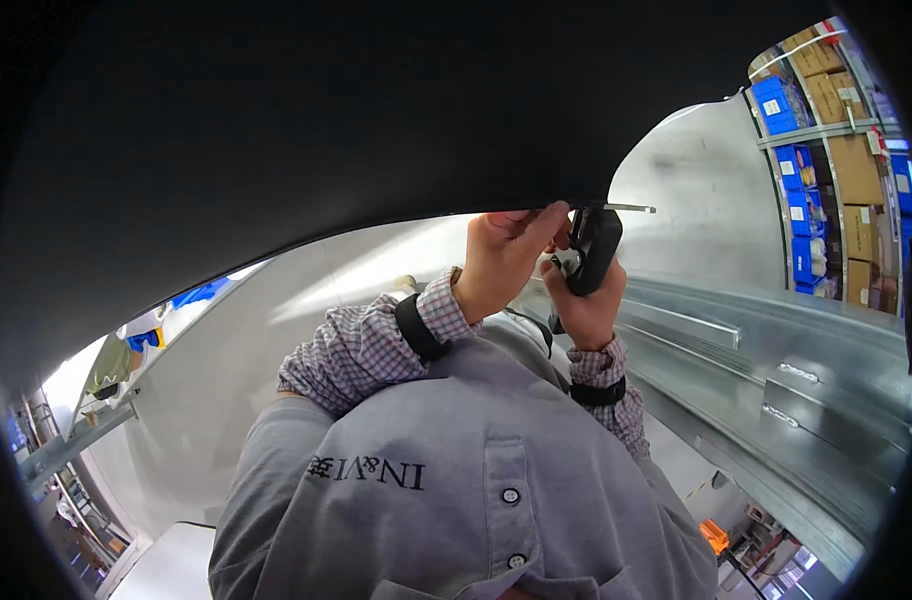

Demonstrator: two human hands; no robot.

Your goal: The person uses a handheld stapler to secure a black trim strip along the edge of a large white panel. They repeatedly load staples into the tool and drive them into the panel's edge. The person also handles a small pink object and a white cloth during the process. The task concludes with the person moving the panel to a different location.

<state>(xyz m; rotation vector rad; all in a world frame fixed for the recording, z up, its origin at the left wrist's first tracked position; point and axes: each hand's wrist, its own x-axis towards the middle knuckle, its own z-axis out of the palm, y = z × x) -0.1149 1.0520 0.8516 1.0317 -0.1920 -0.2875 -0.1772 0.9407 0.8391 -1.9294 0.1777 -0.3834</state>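
My right hand [593, 312] is wrapped round a black hand-held tool [598, 250] with a blocky, rounded body; its exact kind cannot be made out. Close beside it, my left hand [504, 262] has its thumb and fingers drawn together at the lower edge of a large black surface [356, 110]. Part of the left fingertips and whatever they pinch are hidden at that edge. A thin, light metal strip [632, 208] sticks out to the right, just above the tool.
The black surface covers most of the upper view. On the right runs a long grey metal beam [776, 350]. Behind it stands a shelf with blue bins [801, 215] and cardboard boxes [858, 232]. An orange object [714, 535] lies low at the right.
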